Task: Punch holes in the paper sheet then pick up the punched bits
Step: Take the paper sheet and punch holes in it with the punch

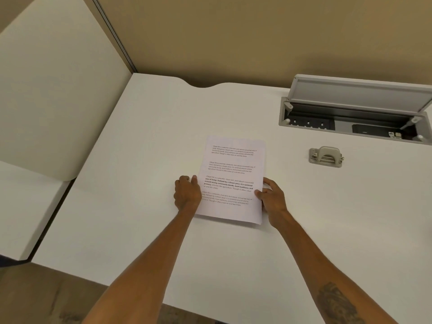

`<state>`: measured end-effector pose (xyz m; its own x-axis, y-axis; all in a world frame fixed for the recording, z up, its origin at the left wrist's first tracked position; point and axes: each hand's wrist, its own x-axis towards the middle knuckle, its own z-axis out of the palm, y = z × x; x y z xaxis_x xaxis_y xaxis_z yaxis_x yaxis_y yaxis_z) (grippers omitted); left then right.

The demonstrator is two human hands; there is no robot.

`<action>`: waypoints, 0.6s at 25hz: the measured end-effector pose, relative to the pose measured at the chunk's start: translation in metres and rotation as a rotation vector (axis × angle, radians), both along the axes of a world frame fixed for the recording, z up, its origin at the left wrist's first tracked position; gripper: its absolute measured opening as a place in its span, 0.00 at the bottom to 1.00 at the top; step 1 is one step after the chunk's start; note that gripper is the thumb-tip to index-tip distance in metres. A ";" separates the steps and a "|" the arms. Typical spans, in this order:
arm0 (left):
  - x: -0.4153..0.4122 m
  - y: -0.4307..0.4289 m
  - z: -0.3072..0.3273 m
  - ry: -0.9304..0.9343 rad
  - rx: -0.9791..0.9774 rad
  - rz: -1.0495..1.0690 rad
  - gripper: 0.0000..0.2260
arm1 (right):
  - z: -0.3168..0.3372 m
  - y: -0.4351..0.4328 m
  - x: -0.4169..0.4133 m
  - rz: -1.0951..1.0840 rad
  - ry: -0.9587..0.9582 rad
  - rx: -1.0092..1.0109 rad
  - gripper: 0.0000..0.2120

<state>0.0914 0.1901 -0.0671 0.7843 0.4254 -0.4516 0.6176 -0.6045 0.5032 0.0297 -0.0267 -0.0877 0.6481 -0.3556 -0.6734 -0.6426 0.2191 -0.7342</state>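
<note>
You're looking at a white rectangular paper sheet (233,181) printed with four blocks of black text, the third partly bold. It lies on your plain off-white desk top (140,218). The small metal hole punch (325,156) is pale grey. The open cable tray (355,120) shows a grey frame and black interior. The partition wall (233,38) is tan.

Both forearms are bare, with no sleeves, watch or rings visible. The left hand (187,195) and right hand (273,198) wear no gloves. A dark tattoo (339,302) marks the right forearm, well below the wrist.
</note>
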 end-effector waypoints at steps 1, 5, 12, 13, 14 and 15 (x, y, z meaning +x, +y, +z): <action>0.001 -0.003 0.000 0.039 -0.030 -0.012 0.17 | 0.000 -0.002 -0.001 0.006 -0.002 0.007 0.22; -0.004 -0.016 -0.002 0.102 -0.112 -0.106 0.19 | 0.003 -0.002 -0.003 0.051 -0.036 -0.065 0.23; -0.006 -0.021 -0.005 0.038 -0.047 -0.126 0.16 | 0.006 -0.004 -0.008 0.147 -0.076 -0.245 0.29; -0.006 -0.022 -0.007 0.028 -0.082 -0.152 0.17 | 0.006 -0.006 -0.010 0.153 -0.067 -0.248 0.29; -0.008 -0.023 -0.008 0.012 -0.104 -0.178 0.18 | 0.006 -0.008 -0.011 0.157 -0.053 -0.249 0.31; -0.009 -0.025 -0.008 -0.012 -0.104 -0.204 0.19 | 0.005 -0.008 -0.011 0.166 -0.039 -0.256 0.31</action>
